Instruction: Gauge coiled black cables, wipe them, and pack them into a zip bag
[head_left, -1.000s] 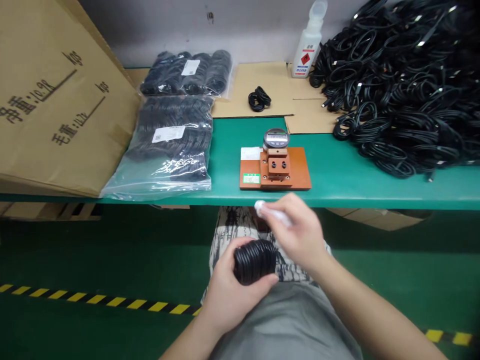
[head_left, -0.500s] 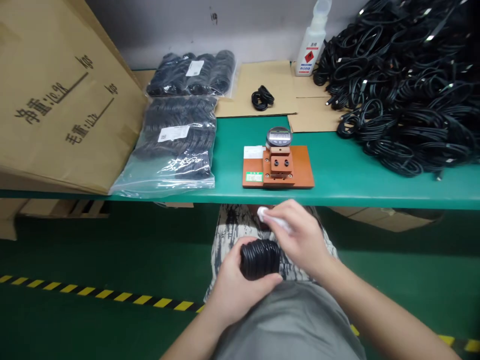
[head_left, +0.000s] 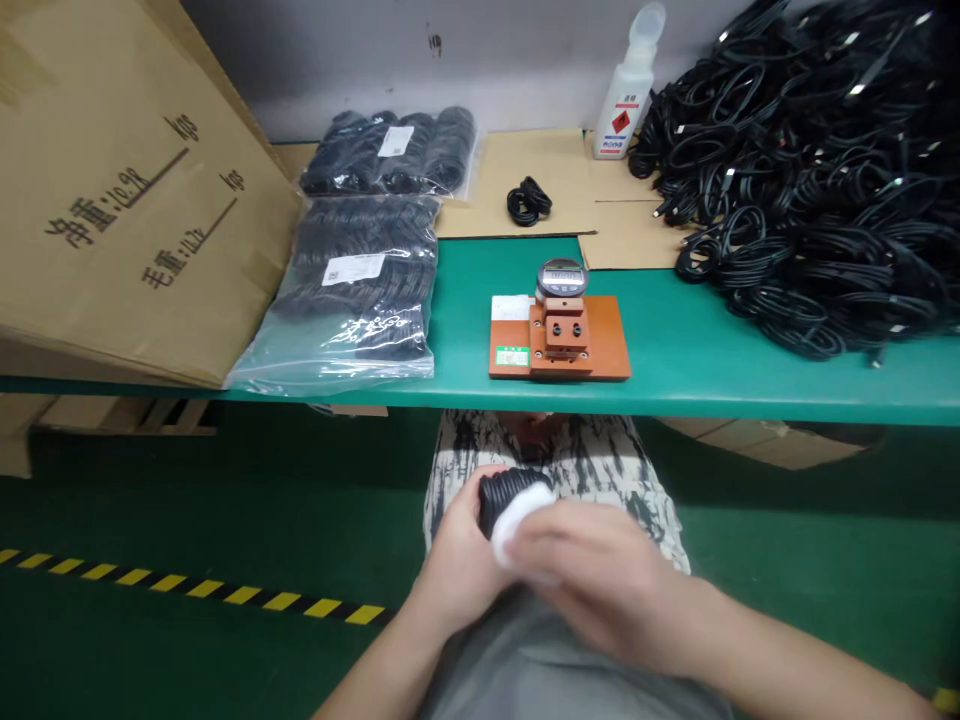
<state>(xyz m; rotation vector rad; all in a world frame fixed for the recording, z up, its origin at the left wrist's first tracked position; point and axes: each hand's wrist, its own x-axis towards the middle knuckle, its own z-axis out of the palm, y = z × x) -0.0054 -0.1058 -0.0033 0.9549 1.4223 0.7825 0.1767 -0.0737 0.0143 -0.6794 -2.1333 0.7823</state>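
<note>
Over my lap, below the table edge, my left hand point(head_left: 457, 560) is closed around a black coiled cable bundle point(head_left: 504, 490). My right hand point(head_left: 592, 580) is closed on a white cloth pad point(head_left: 514, 530) and presses it against the near side of the bundle. The right hand is blurred by motion and covers part of the coil.
On the green table point(head_left: 675, 370) stand an orange test fixture with a round digital gauge point(head_left: 559, 335), two bags of black cables point(head_left: 352, 290), a big cardboard box point(head_left: 112, 200), a white bottle point(head_left: 626, 95), a small loose coil point(head_left: 529, 200) and a large heap of black cables point(head_left: 817, 180).
My right hand has dropped from above the bundle to its near side, with the white cloth now pressed on the coil. The left hand has kept its hold.
</note>
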